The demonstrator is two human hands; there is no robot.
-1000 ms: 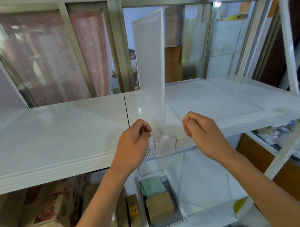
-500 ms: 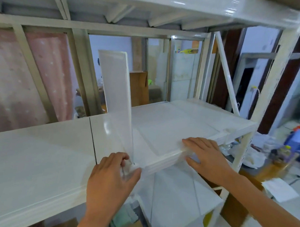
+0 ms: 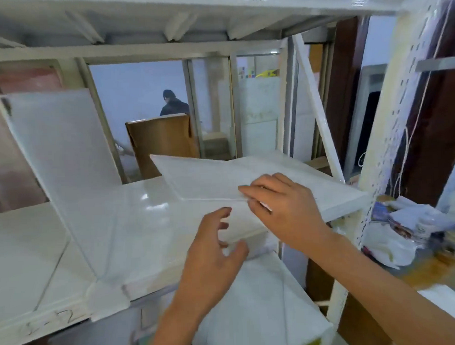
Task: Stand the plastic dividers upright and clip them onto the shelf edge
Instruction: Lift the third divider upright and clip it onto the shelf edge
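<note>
One clear plastic divider (image 3: pixel 63 162) stands upright at the left, its foot (image 3: pixel 107 298) clipped over the front edge of the white shelf (image 3: pixel 23 251). A second clear divider (image 3: pixel 206 178) is lifted at its near corner, tilted above the shelf's right part. My right hand (image 3: pixel 284 209) pinches that near corner. My left hand (image 3: pixel 214 255) hovers with fingers apart just below it, at the shelf's front edge, holding nothing.
A white slotted upright post (image 3: pixel 390 140) stands at the right, with bags and bottles (image 3: pixel 409 233) beyond it. Another clear divider (image 3: pixel 262 313) stands on the shelf below. Behind the shelving are a brown board (image 3: pixel 163 141) and a person (image 3: pixel 173 103).
My left hand has let go of the upright divider's foot and moved right. My right hand has picked up the corner of the flat divider. The view has swung right.
</note>
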